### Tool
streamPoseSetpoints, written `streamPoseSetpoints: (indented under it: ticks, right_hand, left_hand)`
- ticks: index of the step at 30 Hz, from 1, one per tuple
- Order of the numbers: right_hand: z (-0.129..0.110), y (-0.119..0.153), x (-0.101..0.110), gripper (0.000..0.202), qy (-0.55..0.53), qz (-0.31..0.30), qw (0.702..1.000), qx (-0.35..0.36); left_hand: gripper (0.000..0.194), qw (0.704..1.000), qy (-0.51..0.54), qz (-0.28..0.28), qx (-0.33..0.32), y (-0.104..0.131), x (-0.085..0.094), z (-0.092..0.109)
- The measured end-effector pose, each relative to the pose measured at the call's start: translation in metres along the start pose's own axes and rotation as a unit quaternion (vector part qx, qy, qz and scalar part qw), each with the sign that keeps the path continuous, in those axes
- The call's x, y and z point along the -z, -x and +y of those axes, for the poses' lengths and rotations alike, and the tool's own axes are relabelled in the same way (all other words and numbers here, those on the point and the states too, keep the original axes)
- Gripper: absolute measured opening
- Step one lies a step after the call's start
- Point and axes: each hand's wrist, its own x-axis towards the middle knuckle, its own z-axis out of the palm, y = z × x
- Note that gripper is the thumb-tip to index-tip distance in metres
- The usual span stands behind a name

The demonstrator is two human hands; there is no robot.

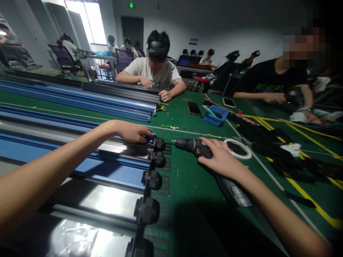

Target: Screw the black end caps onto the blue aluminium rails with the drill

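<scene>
My right hand (221,159) is wrapped round a black cordless drill (193,145), which lies level and points left. Its thin bit (169,140) reaches toward the black end cap of the farthest profile in the near row; I cannot tell whether it touches a screw. At that end, my left hand (131,132) grips the blue metal profile (91,123) with curled fingers. A black cable gland (160,143) sticks out beside the fingertips. Nearer to me, more blue and silver profiles (115,171) lie side by side, each with a gland (154,180) on its end.
Across the green table (184,214), a person (155,64) handles another row of profiles (120,94). A blue bin (215,115) and a phone (194,108) lie beyond the drill. Black and yellow cables (300,164) spread at right, near another person (278,78). Clear plastic (72,237) covers the nearest profile.
</scene>
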Motion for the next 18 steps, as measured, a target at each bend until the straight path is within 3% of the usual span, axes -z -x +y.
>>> streamPoseSetpoints:
  ticks: [6, 18]
  right_hand:
    - [0.003, -0.0012, -0.0024, 0.073, 0.0, -0.005, 1.0, 0.001]
    - [0.0071, -0.0022, -0.0054, 0.072, 0.005, 0.011, 1.0, 0.013]
  left_hand:
    - [0.046, 0.998, 0.004, 0.056, -0.039, -0.0027, 0.0025, -0.0075]
    - [0.063, 0.999, -0.045, -0.001, -0.014, -0.0053, -0.0045, -0.0065]
